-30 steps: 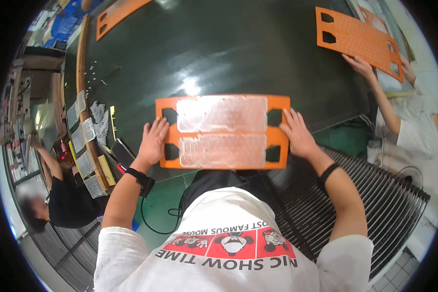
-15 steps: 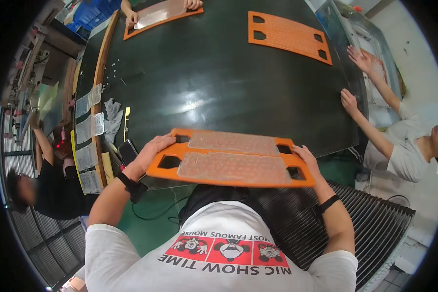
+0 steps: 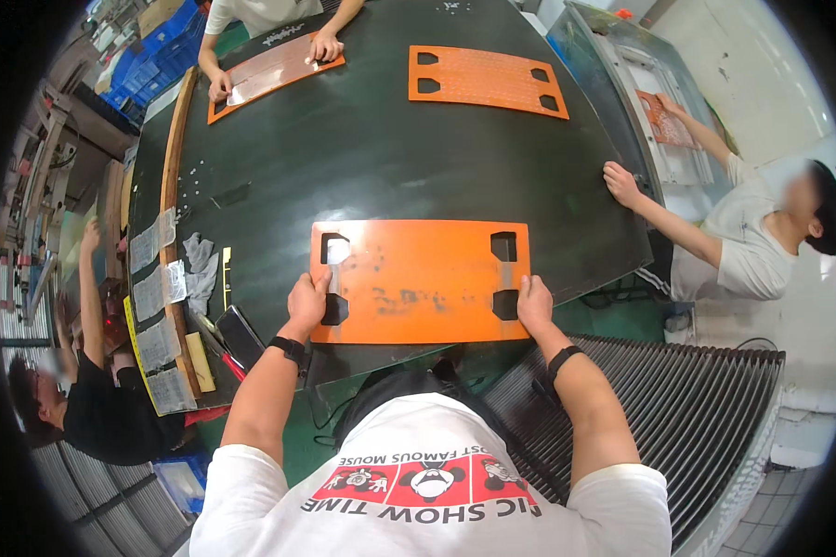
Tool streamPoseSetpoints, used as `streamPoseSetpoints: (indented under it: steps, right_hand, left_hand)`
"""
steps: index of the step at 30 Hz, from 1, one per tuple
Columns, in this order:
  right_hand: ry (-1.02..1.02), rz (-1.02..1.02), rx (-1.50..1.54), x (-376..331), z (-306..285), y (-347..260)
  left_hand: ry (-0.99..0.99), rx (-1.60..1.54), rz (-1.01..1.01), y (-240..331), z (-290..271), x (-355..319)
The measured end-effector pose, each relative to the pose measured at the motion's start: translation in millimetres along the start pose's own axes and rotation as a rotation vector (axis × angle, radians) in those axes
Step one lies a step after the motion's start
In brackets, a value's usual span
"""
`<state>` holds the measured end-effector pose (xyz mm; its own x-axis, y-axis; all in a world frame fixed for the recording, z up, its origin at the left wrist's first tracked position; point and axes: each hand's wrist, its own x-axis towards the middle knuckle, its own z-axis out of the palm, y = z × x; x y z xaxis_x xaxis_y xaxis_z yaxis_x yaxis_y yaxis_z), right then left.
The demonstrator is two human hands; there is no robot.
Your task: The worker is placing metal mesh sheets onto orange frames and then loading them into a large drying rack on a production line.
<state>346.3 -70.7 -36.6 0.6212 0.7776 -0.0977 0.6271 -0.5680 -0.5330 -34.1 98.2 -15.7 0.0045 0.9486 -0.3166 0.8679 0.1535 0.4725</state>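
I hold an orange panel [image 3: 418, 255] by its two short ends, above the near edge of the dark table [image 3: 279, 195]. The face turned up is plain and glossy, with dark smudges across its middle. Each end has two angular cut-outs. My left hand [image 3: 305, 304] grips the left end, its thumb lying on top beside the cut-outs. At the right end my right hand [image 3: 535, 304] is closed on the edge in the same way. The underside of the panel is hidden, and so are most of my fingertips.
Another orange panel [image 3: 483, 79] lies far right. A co-worker's hands [image 3: 325, 46] press on a film-covered panel [image 3: 274, 72] far left. A person [image 3: 762, 227] stands at a frame on the right. A wooden strip, grey cloth [image 3: 201, 269] and phone [image 3: 240, 336] line the left; a ribbed rack [image 3: 659, 408] stands near right.
The panel has turned over: its film-covered face was up, now the plain smudged face is. My hands hold its ends in both frames. The right-hand person's arm has reached into the frame.
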Motion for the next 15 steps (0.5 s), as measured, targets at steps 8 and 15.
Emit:
streamPoseSetpoints:
  steps: [8,15]
  right_hand:
    - [-0.006,-0.05,-0.02,2,6,10]
    - [-0.007,-0.018,0.008,4,0,4]
  left_hand:
    - [-0.015,-0.007,0.038,-6,1,5]
    - [-0.052,-0.028,0.04,-7,0,13]
